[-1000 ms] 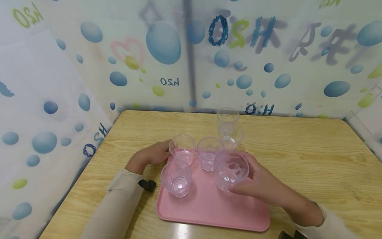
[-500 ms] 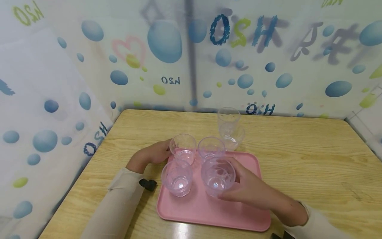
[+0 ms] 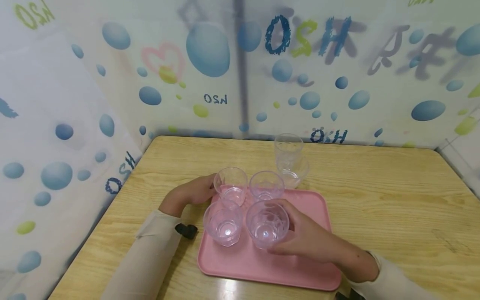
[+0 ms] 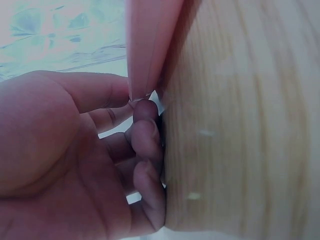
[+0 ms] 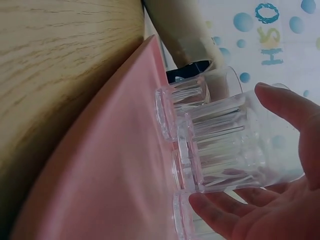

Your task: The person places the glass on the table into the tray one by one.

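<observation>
A clear plastic cup [image 3: 264, 229] stands upright at the middle of the pink tray [image 3: 270, 273], gripped by my right hand [image 3: 313, 239]. In the right wrist view, thumb and fingers curve round the cup's wall [image 5: 225, 145], its base close over the tray. Three similar cups share the tray: one at front left [image 3: 222, 227], one at back left [image 3: 229, 183] and one at back right [image 3: 267, 183]. My left hand [image 3: 193, 192] is at the tray's far left corner. In the left wrist view it pinches the tray's edge [image 4: 150, 45], thumb on the side and curled fingers beneath.
Two more clear cups stand on the wooden table [image 3: 393, 208] just behind the tray: one farther back [image 3: 288, 146] and one nearer [image 3: 296, 171]. A wall covering [image 3: 337, 121] with blue and green drops rises along the table's back and left edges.
My right hand has carried its cup leftward and slightly nearer over the tray, up beside the front left cup. My left hand has stayed at the tray's corner.
</observation>
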Demonstrator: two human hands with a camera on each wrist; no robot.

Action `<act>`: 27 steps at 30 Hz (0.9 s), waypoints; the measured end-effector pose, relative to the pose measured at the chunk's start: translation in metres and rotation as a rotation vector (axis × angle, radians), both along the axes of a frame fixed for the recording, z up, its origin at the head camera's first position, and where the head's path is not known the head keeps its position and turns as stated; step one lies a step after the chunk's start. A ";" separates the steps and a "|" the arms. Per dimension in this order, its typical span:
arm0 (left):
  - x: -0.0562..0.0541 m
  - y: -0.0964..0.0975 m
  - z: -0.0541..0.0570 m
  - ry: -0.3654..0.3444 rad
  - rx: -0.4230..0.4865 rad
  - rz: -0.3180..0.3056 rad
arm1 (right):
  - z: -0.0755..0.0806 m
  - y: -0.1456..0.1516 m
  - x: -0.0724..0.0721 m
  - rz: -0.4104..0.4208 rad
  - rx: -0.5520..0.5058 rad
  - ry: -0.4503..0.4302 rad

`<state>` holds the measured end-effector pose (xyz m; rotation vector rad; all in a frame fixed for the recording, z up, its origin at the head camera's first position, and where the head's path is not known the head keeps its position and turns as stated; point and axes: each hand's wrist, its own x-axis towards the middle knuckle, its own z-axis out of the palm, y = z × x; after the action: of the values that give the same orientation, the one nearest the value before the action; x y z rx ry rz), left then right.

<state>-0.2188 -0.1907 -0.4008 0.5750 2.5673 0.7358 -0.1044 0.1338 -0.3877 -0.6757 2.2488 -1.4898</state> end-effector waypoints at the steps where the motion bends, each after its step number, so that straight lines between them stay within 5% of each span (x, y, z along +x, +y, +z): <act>1: 0.000 0.000 0.000 0.001 -0.002 0.000 | 0.000 0.000 0.000 0.002 -0.002 -0.001; 27: 0.001 0.001 0.002 -0.005 -0.007 0.015 | -0.010 -0.003 0.001 0.017 0.048 0.033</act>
<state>-0.2177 -0.1901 -0.3988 0.5517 2.5711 0.7324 -0.1035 0.1312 -0.3975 -0.7079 2.2902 -1.4217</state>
